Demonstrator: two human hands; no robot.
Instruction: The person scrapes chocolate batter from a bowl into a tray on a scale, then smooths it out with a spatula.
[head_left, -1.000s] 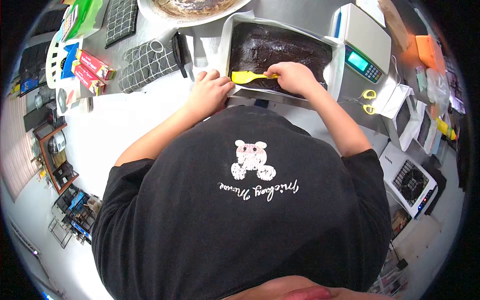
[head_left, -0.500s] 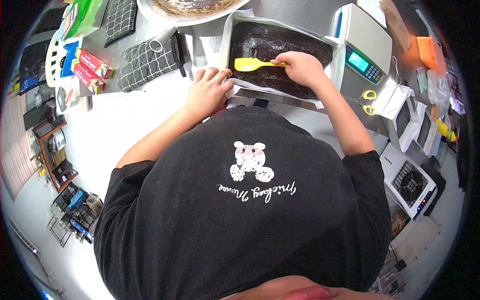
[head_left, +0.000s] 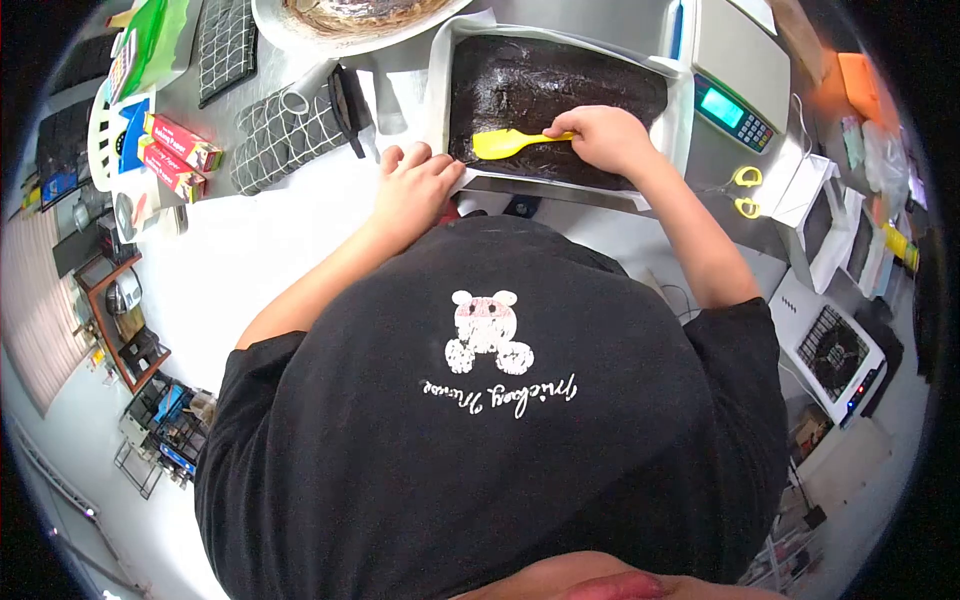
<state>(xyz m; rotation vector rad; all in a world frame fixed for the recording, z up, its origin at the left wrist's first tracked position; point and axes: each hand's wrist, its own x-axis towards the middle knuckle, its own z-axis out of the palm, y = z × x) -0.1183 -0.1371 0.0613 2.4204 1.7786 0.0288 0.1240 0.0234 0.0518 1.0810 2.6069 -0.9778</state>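
Observation:
A yellow spatula (head_left: 500, 145) is held by its handle in my right hand (head_left: 607, 138). Its blade lies flat against the dark chocolate batter (head_left: 570, 85) near the front left of the pan. White paper lines the rectangular baking pan (head_left: 437, 100), its edges standing above the batter. At the pan's near left corner, my left hand (head_left: 418, 190) grips the rim and paper with bent fingers; the thumb is partly hidden.
Behind the pan sits a large bowl (head_left: 375, 35) smeared with batter. An oven mitt (head_left: 290, 135) and baking paper boxes (head_left: 180, 155) lie to the left. A digital scale (head_left: 735, 75) and yellow-handled scissors (head_left: 747, 190) are on the right.
The spatula blade has moved slightly toward me over the batter, and its angle has tilted a little. My left hand stays at the pan's corner. The whole view has shifted slightly.

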